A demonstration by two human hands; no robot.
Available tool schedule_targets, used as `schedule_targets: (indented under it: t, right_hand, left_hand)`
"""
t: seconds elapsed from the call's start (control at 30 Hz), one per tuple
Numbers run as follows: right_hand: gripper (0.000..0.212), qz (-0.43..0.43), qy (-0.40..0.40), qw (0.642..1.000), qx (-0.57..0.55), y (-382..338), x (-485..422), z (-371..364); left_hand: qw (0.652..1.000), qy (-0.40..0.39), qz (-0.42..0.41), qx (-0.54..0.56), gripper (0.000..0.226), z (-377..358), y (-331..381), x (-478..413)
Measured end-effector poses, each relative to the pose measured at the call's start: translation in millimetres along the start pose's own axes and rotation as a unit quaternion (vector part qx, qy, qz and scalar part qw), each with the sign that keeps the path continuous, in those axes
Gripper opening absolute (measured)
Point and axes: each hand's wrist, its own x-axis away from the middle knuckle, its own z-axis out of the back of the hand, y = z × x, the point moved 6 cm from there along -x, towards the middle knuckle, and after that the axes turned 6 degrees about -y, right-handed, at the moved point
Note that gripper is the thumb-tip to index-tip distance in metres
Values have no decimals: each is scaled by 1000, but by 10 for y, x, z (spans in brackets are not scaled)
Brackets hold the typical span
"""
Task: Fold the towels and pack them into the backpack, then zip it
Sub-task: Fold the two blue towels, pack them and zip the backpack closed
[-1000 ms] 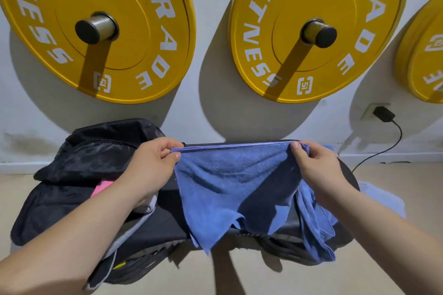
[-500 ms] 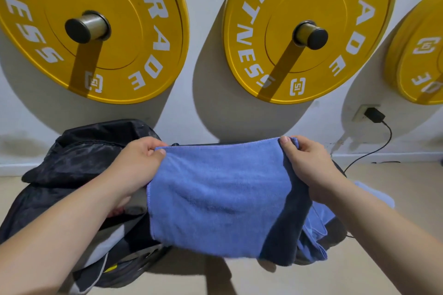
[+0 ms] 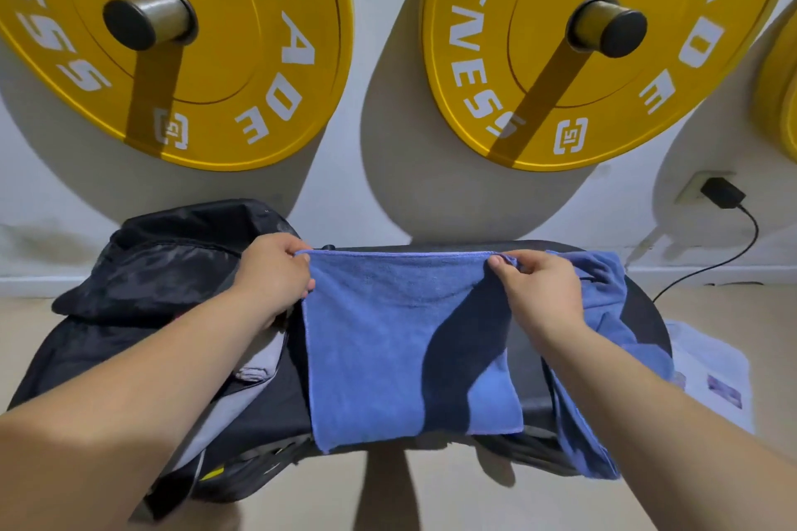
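Both the left hand (image 3: pixel 276 272) and the right hand (image 3: pixel 539 289) pinch the soft blue terry towel's (image 3: pixel 388 349) top edge in their fingers; keep it taut and corners matched before folding toward the black nylon backpack (image 3: pixel 172 272).

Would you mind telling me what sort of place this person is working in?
Probably a gym, perhaps a home one: big yellow weight plates hang on wall pegs, and the towel drapes over what looks like a padded bench.
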Motion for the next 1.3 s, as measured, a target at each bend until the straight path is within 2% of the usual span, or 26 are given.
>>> schedule_targets:
  t: [0.13, 0.33, 0.43, 0.5, 0.63, 0.73, 0.87, 1.03, 1.17, 1.23, 1.3]
  right_hand:
    - [10, -2, 11, 999, -42, 101, -101, -77]
    - [11, 10, 14, 998, -55, 167, -157, -98]
    - [9, 31, -26, 999, -2, 184, -101, -62]
    - [11, 50, -65, 994, 72, 235, -46, -41]
    - [20, 96, -166, 958, 211, 418, 155, -79]
    - [16, 93, -224, 916, 319, 647, 322, -153]
    - [25, 72, -267, 868, 411, 862, 503, -224]
    - [32, 56, -304, 819, 483, 923, 577, -312]
    - [47, -23, -413, 788, 456, 1084, 713, -451]
    - [51, -44, -426, 796, 428, 1077, 739, -474]
    - [53, -47, -412, 821, 393, 1008, 696, -464]
  left_hand:
    - [999, -4, -11, 35, 18, -77, -68, -186]
    - [997, -29, -48, 55, 17, -135, -172, -206]
    - [995, -78, -66, -4, 18, -163, -240, -65]
    - [984, -121, -90, -94, 17, -182, -284, 32]
    - [939, -219, -132, -231, 14, -236, -525, 243]
    - [900, -261, -159, -310, 15, -317, -774, 421]
    - [854, -317, -170, -375, 10, -496, -956, 574]
    - [836, -331, -193, -392, 10, -608, -936, 592]
    - [813, -366, -177, -416, 7, -683, -1016, 620]
    - [825, -349, -175, -408, 9, -690, -990, 548]
    - [844, -312, -186, -394, 11, -696, -914, 431]
